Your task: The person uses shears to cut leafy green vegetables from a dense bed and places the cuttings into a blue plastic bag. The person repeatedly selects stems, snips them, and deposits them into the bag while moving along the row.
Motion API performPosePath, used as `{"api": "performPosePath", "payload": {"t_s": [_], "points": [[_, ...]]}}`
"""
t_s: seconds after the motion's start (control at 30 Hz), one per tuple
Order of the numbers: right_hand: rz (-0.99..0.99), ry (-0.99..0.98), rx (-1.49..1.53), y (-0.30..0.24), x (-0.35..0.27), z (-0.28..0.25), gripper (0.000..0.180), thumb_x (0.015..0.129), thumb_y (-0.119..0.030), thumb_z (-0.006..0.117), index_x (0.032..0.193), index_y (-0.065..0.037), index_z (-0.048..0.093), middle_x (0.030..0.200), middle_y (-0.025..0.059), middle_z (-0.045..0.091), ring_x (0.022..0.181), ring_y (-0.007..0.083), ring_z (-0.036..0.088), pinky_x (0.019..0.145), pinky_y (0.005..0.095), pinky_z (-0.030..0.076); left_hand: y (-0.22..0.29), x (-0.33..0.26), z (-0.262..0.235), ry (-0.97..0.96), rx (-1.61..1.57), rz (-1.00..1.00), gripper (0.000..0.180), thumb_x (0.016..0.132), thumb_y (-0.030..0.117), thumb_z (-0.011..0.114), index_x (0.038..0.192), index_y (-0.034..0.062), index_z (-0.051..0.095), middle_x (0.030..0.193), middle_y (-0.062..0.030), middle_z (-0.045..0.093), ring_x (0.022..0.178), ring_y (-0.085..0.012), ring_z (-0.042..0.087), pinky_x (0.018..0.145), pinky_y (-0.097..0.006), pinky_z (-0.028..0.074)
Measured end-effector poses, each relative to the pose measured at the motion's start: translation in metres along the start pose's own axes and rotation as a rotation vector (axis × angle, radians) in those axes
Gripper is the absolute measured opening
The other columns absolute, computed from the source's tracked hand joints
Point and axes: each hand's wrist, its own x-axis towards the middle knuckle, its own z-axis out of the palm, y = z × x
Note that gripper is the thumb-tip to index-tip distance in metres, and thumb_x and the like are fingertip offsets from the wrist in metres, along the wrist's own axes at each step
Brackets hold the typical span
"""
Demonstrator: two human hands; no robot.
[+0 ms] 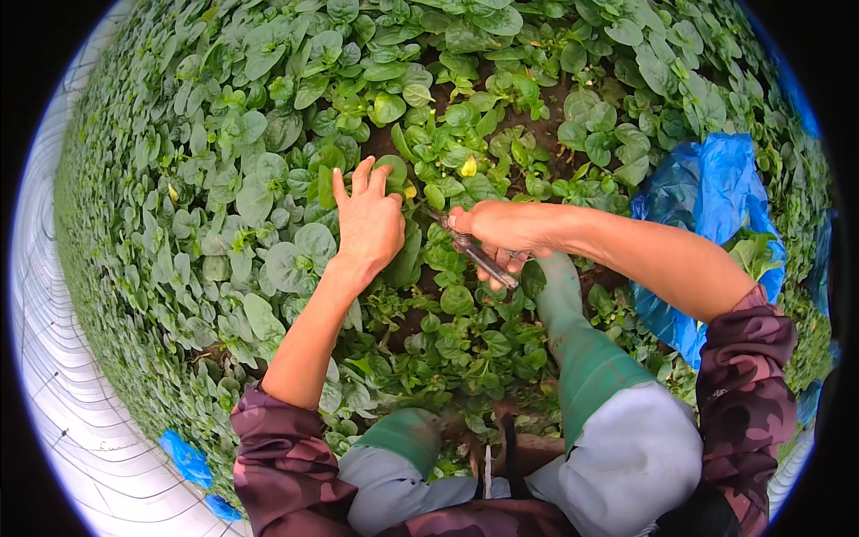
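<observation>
My left hand (369, 224) reaches into the green leafy plants (309, 255), back upward, fingers apart and touching the leaves. Its thumb is partly hidden, and I cannot see whether a stem lies beneath the palm. Just to the right, my right hand (504, 234) is closed around a pair of pruning shears (483, 261). The shears' blades point up and left toward the left hand, low among the stems. Close to both hands are several small yellow leaves (469, 166).
A crumpled blue plastic bag (716, 201) with some leaves at its mouth sits right of my right forearm. My green boots (591, 371) stand among the plants. A brown seat-like piece (537, 455) is between my legs. Pale sheeting (67, 394) borders the bed on the left.
</observation>
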Motion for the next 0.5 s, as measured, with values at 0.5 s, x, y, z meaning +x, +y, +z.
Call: {"api": "performPosePath", "payload": {"t_s": [0.5], "points": [[0.138, 0.010, 0.210, -0.020, 0.030, 0.030, 0.057, 0.104, -0.052, 0.018, 0.104, -0.001, 0.043, 0.089, 0.0203, 0.064, 0.069, 0.0253, 0.069, 0.056, 0.0341, 0.058, -0.008, -0.004, 0.002, -0.015, 0.079, 0.079, 0.009, 0.073, 0.006, 0.066, 0.079, -0.0001, 0.070, 0.139, -0.0157, 0.049, 0.141, -0.0361, 0.031, 0.115, -0.066, 0.017]]}}
